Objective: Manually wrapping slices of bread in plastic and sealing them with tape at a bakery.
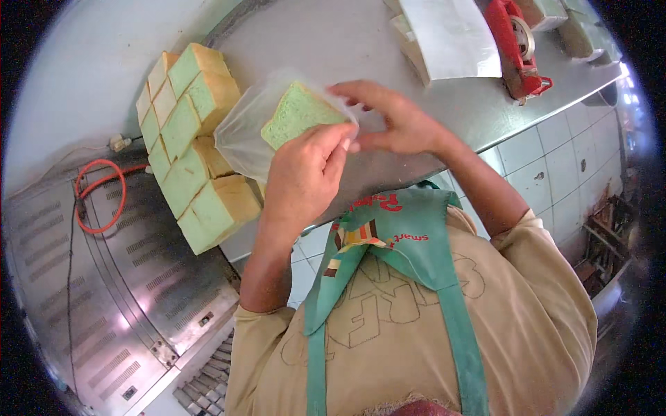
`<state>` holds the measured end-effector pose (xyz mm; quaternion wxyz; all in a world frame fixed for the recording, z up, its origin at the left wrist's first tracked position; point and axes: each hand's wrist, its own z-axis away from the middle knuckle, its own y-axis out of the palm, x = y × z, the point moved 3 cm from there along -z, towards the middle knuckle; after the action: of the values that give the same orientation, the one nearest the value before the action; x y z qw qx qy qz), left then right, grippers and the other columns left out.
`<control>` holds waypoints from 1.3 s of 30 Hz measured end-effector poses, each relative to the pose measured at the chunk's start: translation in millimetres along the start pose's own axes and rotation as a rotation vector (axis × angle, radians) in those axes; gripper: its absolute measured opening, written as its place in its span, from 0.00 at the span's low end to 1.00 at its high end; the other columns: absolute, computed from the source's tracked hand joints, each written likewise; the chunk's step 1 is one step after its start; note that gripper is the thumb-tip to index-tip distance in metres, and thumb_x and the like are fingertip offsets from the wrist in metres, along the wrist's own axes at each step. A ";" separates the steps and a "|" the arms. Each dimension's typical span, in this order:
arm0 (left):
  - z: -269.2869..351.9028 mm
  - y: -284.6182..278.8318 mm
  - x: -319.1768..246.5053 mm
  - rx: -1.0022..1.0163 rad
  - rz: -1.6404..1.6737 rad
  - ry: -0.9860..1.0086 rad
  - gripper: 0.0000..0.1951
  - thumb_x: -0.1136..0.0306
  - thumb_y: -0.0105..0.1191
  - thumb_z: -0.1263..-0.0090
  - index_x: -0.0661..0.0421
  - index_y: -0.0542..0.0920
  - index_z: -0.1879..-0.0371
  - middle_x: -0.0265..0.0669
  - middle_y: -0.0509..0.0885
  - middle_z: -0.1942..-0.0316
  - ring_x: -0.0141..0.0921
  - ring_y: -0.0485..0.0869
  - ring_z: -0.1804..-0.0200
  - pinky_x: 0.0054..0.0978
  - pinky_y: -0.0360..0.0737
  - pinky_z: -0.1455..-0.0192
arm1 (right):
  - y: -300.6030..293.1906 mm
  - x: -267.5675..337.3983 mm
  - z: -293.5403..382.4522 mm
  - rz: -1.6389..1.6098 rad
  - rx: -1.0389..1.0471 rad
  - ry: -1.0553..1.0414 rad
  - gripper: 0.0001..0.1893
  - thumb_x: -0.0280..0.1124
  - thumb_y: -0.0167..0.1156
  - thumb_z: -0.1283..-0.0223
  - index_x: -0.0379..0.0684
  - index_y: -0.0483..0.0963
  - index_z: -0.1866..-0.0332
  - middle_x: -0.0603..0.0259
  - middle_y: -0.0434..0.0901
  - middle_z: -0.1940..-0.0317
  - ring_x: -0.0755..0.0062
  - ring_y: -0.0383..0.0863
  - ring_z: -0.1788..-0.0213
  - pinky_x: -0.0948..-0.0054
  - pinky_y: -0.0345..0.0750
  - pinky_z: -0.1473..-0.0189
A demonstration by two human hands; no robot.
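Note:
A clear plastic bag with green sliced bread inside lies tilted over the metal table. My left hand pinches the bag near its right end, thumb against the fingers. On the right side of the bag, my right hand is spread, its fingers curved and apart. Its thumb tip is close to my left fingertips; whether it touches the plastic I cannot tell. Left of the bag, several green loaves with tan crusts stand stacked, cut faces outward.
On the metal table are a stack of white plastic sheets or bags and a red tape dispenser. Wrapped packages stand at the far right. A vented metal cabinet with an orange hose is at left.

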<state>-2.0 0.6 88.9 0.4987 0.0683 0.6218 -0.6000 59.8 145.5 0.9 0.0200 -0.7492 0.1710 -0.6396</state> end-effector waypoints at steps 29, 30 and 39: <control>-45.0 -90.4 29.6 -0.059 -0.280 0.135 0.12 0.83 0.50 0.39 0.60 0.83 0.59 0.42 0.85 0.62 0.31 0.84 0.61 0.28 0.79 0.55 | 25.3 43.2 -2.2 0.151 0.026 -0.377 0.20 0.20 0.63 0.54 0.40 0.79 0.51 0.57 0.79 0.59 0.58 0.80 0.57 0.63 0.79 0.56; -43.3 -88.8 31.7 -0.063 -0.217 0.100 0.11 0.82 0.51 0.39 0.60 0.83 0.60 0.41 0.85 0.63 0.30 0.83 0.62 0.28 0.79 0.56 | 26.3 43.4 -3.0 0.160 0.031 -0.385 0.20 0.20 0.63 0.54 0.40 0.79 0.51 0.57 0.79 0.59 0.58 0.80 0.57 0.63 0.79 0.56; -25.2 -44.4 17.6 -0.210 -0.434 0.372 0.16 0.80 0.53 0.39 0.58 0.72 0.52 0.47 0.83 0.65 0.50 0.81 0.60 0.44 0.78 0.59 | 19.6 51.8 -29.9 0.119 0.108 -0.305 0.14 0.18 0.64 0.55 0.41 0.81 0.60 0.59 0.81 0.65 0.60 0.82 0.64 0.66 0.79 0.63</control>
<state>-54.5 0.2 101.2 0.2409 -0.0093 0.7611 -0.6021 32.8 118.0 50.7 0.1237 -0.8239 0.1752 -0.5246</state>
